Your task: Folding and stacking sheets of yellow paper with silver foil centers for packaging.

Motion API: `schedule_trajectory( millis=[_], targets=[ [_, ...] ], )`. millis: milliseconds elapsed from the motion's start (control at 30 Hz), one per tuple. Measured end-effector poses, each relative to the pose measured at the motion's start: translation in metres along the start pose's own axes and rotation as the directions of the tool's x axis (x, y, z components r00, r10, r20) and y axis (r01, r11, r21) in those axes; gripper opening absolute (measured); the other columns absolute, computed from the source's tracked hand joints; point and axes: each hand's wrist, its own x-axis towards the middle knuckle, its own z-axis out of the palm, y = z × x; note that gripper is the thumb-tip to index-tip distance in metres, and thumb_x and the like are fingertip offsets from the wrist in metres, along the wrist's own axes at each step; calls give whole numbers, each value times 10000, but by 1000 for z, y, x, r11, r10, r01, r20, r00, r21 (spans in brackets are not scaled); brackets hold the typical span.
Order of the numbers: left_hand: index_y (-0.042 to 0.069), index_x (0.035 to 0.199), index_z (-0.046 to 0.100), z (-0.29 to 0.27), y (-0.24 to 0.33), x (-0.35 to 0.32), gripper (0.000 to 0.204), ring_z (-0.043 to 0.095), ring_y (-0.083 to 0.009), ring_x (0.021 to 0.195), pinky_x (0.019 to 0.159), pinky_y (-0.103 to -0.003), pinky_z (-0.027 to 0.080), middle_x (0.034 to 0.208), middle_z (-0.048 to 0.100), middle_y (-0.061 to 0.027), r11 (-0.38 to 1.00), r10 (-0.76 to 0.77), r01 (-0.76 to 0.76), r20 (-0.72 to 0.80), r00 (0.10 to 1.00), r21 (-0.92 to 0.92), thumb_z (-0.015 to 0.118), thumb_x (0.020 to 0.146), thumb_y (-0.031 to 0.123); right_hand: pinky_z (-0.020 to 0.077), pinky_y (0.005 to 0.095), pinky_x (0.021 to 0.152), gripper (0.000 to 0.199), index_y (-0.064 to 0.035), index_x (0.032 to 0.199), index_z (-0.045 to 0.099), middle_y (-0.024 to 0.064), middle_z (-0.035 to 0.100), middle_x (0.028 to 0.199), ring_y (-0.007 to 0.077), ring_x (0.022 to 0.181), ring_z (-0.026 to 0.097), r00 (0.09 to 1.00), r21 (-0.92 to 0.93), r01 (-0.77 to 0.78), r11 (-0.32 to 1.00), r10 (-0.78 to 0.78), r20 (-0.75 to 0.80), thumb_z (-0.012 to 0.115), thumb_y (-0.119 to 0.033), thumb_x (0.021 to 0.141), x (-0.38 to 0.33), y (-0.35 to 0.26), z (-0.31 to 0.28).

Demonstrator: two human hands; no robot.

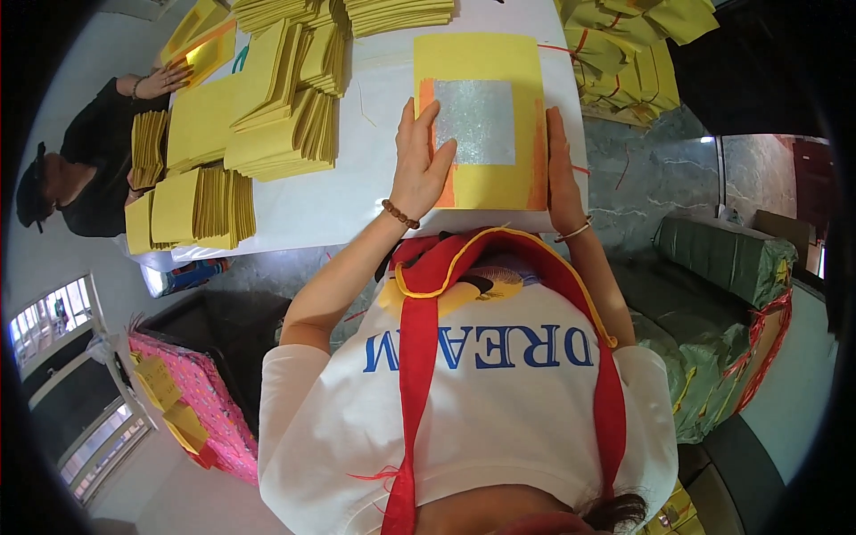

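Note:
A stack of yellow joss paper point(481, 187) lies in front of me at the near edge of the table. Its top sheet has a silver foil square point(477, 122) in the middle and orange strips down both sides. My left hand point(422, 159) rests on the stack's left side, fingers stretched out and thumb reaching onto the foil. Along the stack's right edge, my right hand point(563, 174) stands flat with straight fingers. Neither hand wraps round anything. The underside of the stack is hidden.
Folded yellow paper bundles point(281, 134) crowd the left of the white table point(379, 85). Across there, a co-worker in black point(94, 183) has a hand on a yellow frame-like piece point(209, 53). Tied yellow bundles point(624, 67) stand beyond the right edge; green wrapped packages point(722, 259) sit lower right.

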Motion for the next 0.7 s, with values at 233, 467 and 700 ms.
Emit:
schedule_trajectory(
  millis=[233,467,700],
  targets=[
    [68,1268,428,-3,0,3,463,235,-387,1286,1037,-431,225,1379,248,-261,997,13,-11,-20,1000,79,564,837,169,151,527,1030,315,-199,1112,604,17,471,1316,279,1314,283,928,-766,366,527,-267,260,587,-283,809,5,-6,-23],
    [40,1124,560,-62,46,2,373,461,-325,1080,919,-389,379,1195,501,-135,892,231,-381,479,847,243,635,786,182,155,532,1014,280,-214,1059,621,-20,510,1272,286,1279,342,939,-634,342,693,-276,205,612,-248,781,9,4,-26],
    [45,1125,560,-62,56,-7,435,497,-286,998,827,-369,434,1119,538,-104,663,324,-619,585,744,421,657,745,234,255,386,1029,156,-104,907,658,69,540,1235,313,1246,374,935,-412,348,842,-280,219,621,-168,769,14,5,-30]
  ],
)
